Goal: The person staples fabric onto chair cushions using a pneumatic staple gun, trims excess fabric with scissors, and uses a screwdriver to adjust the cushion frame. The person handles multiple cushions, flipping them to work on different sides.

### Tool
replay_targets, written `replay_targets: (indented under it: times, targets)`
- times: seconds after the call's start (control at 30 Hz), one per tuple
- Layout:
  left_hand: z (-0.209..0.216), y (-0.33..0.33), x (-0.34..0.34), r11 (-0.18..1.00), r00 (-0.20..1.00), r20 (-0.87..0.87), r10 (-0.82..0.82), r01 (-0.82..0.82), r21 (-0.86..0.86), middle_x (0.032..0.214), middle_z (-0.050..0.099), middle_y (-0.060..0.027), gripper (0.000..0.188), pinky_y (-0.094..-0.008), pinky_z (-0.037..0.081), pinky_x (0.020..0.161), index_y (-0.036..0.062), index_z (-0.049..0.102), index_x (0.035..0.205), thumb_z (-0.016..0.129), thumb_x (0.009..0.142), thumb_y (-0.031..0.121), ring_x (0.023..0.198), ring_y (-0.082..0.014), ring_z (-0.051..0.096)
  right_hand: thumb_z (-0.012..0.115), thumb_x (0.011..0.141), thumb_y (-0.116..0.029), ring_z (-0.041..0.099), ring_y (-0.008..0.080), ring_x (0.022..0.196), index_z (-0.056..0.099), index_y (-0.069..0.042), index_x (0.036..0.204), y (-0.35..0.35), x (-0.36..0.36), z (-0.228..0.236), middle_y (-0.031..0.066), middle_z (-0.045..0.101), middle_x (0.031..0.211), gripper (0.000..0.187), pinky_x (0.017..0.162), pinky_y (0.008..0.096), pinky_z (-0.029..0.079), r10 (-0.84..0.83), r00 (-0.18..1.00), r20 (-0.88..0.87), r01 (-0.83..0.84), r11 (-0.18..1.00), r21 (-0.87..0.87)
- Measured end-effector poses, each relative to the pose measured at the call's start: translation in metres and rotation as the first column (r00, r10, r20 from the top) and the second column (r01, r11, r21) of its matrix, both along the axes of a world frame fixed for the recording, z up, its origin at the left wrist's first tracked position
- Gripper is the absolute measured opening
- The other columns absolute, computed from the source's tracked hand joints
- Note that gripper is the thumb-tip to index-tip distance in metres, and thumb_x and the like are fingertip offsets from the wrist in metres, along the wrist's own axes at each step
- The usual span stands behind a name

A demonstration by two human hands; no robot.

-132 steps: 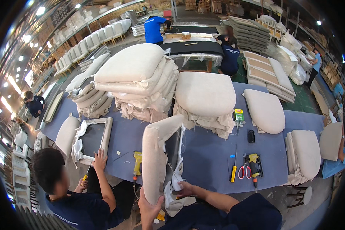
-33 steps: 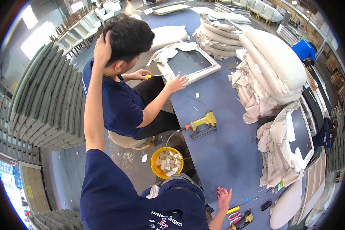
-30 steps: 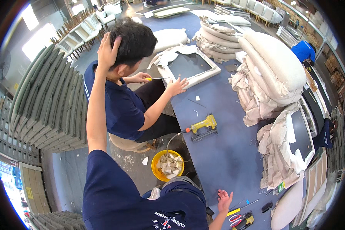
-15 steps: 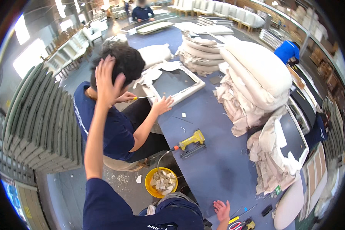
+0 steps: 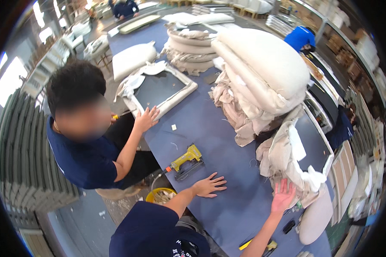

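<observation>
My left hand [image 5: 209, 185] lies palm down with fingers spread on the blue-covered table [image 5: 231, 162]. It holds nothing. A yellow staple gun [image 5: 186, 156] rests just beyond it, its air hose running off the table edge. My right hand [image 5: 283, 196] is raised with the palm showing and fingers apart, also without anything in it. Those fingers overlap the lower hem of loose beige fabric [image 5: 272, 156] on an upholstered frame; whether they touch it I cannot tell. Beneath my right forearm lie a yellow-handled tool [image 5: 245, 244] and a small black object [image 5: 288, 227].
At the left sits a co-worker [image 5: 83, 137], one hand on a padded white frame [image 5: 176, 100]. Beige cushions [image 5: 261, 64] are piled at the far right of the table. A yellow bucket of scraps [image 5: 150, 196] stands below the edge. Grey panels [image 5: 30, 150] are stacked far left.
My left hand has come down from beside the co-worker's head onto the table. My right hand has moved forward to the fabric. The view has shifted, and the co-worker's head has turned.
</observation>
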State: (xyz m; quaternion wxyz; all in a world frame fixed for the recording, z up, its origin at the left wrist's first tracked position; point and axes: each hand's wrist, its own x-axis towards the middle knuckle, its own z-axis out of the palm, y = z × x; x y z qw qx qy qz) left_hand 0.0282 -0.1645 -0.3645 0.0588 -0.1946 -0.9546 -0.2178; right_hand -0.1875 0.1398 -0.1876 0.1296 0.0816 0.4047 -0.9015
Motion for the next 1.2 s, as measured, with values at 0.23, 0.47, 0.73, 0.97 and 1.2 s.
replay_targets:
  times: [0.23, 0.47, 0.73, 0.97, 1.2]
  targets:
    - [-0.005, -0.001, -0.001, 0.985, 1.0, -0.001, 0.009, -0.009, 0.171, 0.16, 0.041, -0.01, 0.062, -0.0585, 0.011, 0.128, 0.0141, 0.049, 0.15, 0.06, 0.092, 0.032, 0.154, -0.0311, 0.028, 0.065, 0.096, -0.036, 0.056, 0.0333, 0.126, 0.058, 0.001, 0.126, -0.029, -0.056, 0.004, 0.0195, 0.06, 0.131, 0.048, 0.105, 0.0475, 0.05, -0.215, 0.96, 0.179, 0.222, 0.975, -0.018]
    - [0.006, -0.007, -0.004, 0.989, 0.982, 0.188, 0.006, -0.033, 0.144, 0.162, 0.039, -0.0077, 0.064, -0.0564, 0.013, 0.127, 0.0167, 0.045, 0.153, 0.06, 0.092, 0.032, 0.154, -0.0271, 0.028, 0.072, 0.087, -0.032, 0.069, 0.0271, 0.108, 0.065, -0.006, 0.12, -0.034, -0.081, 0.016, 0.014, 0.071, 0.122, 0.043, 0.085, 0.0361, 0.06, -0.288, 0.951, 0.114, 0.298, 0.951, -0.081]
    - [-0.014, 0.002, -0.018, 0.996, 0.965, 0.263, 0.024, 0.001, -0.093, 0.166, 0.032, -0.0061, 0.067, -0.0599, 0.01, 0.126, 0.0216, 0.04, 0.157, 0.057, 0.094, 0.035, 0.156, -0.0296, 0.023, 0.072, 0.088, -0.033, 0.067, 0.023, 0.105, 0.065, -0.01, 0.119, -0.05, -0.091, -0.014, 0.0046, 0.072, 0.114, 0.04, 0.09, 0.0372, 0.055, -0.38, 0.917, 0.121, 0.393, 0.913, -0.112]
    - [0.0, -0.006, -0.022, 0.999, 0.974, 0.228, -0.016, 0.027, -0.047, 0.167, 0.03, -0.0048, 0.067, -0.0575, 0.011, 0.127, 0.0204, 0.038, 0.158, 0.057, 0.095, 0.034, 0.156, -0.0271, 0.022, 0.068, 0.089, -0.041, 0.067, 0.0222, 0.103, 0.067, -0.007, 0.116, -0.036, -0.097, 0.003, 0.005, 0.071, 0.113, 0.043, 0.091, 0.0369, 0.054, -0.496, 0.847, 0.192, 0.497, 0.867, 0.044]
    - [-0.002, -0.006, -0.007, 1.0, 0.967, 0.255, 0.016, -0.012, -0.018, 0.166, 0.033, -0.005, 0.069, -0.0547, 0.01, 0.128, 0.0214, 0.037, 0.158, 0.057, 0.094, 0.032, 0.156, -0.0268, 0.024, 0.058, 0.1, -0.027, 0.069, 0.0319, 0.102, 0.048, -0.005, 0.139, -0.149, -0.004, 0.064, 0.0211, 0.062, 0.13, 0.046, 0.088, 0.0458, 0.06, 0.157, 0.987, 0.029, -0.159, 0.952, 0.261]
